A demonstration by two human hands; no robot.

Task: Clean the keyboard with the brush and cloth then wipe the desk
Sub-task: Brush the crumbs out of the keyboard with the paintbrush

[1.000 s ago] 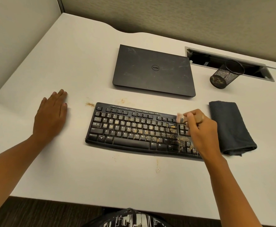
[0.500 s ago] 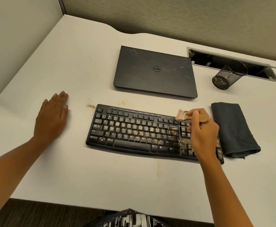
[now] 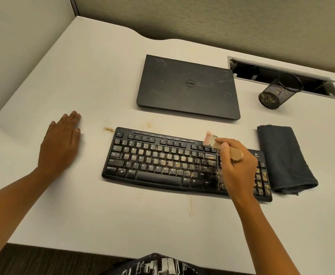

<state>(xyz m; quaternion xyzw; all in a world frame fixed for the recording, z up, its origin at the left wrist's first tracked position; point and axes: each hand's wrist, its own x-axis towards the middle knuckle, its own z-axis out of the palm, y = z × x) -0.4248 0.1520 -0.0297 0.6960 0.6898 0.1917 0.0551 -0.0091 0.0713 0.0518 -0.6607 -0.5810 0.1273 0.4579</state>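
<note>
The worktop (image 3: pixel 162 225) carries the keyboard (image 3: pixel 162 161) at its middle, gritty across its right half. Brushing looks to be the step in hand. The folded cloth (image 3: pixel 283 157) lies just right of it. The left hand (image 3: pixel 61 143) rests flat, fingers straight. The right hand (image 3: pixel 240 171) has its grip clamped round the brush (image 3: pixel 214 141), bristles over the top key row. The next move likely calls for light strokes toward one edge. That hand hides the keys beneath it, and the bristles are blurred.

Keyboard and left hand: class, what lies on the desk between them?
Head view: only bare desk and a small crumb patch beside the keyboard corner.
</note>
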